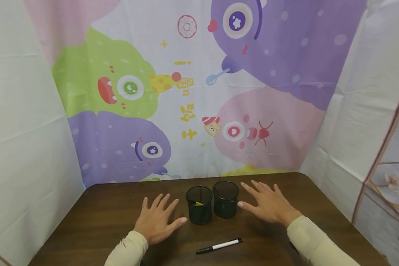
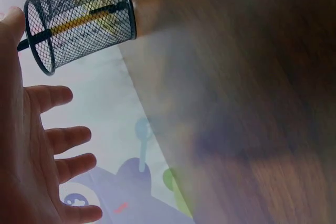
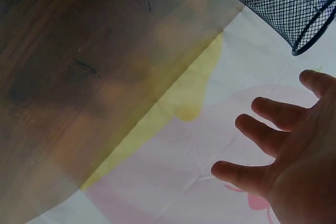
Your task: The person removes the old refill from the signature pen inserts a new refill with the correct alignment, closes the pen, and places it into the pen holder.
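Observation:
Two black mesh pen cups stand side by side on the table. Inside the left pen cup point(image 1: 200, 214) leans a yellow and black pen point(image 2: 79, 23). The right pen cup point(image 1: 225, 207) has a dark, thin shape inside that I cannot make out. My left hand point(image 1: 157, 221) is spread palm down to the left of the cups, its thumb near the left one. On the other side my right hand point(image 1: 269, 203) spreads its fingers beside the right cup, holding nothing. A white marker with black ends point(image 1: 221, 245) lies on the table in front of the cups.
The dark wooden table point(image 1: 103, 210) ends at a hanging cloth point(image 1: 193, 159) printed with cartoon monsters. White cloth walls point(image 1: 20, 122) flank the table on both sides.

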### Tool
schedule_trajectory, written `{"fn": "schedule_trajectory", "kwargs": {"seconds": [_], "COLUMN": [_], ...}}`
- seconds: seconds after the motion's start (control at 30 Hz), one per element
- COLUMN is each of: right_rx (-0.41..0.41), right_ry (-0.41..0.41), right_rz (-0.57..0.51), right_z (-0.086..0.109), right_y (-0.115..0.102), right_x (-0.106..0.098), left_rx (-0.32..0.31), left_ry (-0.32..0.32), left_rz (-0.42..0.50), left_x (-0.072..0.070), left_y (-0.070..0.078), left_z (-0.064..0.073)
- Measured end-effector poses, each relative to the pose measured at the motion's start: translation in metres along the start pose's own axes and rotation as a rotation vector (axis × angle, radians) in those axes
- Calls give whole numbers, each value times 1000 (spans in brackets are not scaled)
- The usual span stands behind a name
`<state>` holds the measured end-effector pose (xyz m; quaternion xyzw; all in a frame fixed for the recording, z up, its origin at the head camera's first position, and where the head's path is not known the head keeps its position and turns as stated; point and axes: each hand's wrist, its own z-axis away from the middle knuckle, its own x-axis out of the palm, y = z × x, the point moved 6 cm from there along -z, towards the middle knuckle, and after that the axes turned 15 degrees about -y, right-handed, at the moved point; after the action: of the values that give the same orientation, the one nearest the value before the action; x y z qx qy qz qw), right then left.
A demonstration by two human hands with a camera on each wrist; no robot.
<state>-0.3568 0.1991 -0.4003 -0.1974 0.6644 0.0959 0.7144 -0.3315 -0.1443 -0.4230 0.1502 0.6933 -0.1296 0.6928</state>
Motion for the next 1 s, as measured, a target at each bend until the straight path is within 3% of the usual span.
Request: {"fn": "schedule_trajectory", "kwargs": {"seconds": [0.2, 0.7, 1.0], "right_rx": [-3, -29, -47], "right_ry": [9, 48, 23], "right_rz": [0, 40, 35], "right_z": [2, 4, 1], "right_y": [-2, -12, -22], "right_x": [3, 9, 12], "left_rx": [21, 73, 132], "left_ry": [27, -51, -11], "left_rz": [-11, 55, 27], "left_x": [1, 8, 9], "left_y": [7, 24, 40], "left_z": [0, -1, 0]}}
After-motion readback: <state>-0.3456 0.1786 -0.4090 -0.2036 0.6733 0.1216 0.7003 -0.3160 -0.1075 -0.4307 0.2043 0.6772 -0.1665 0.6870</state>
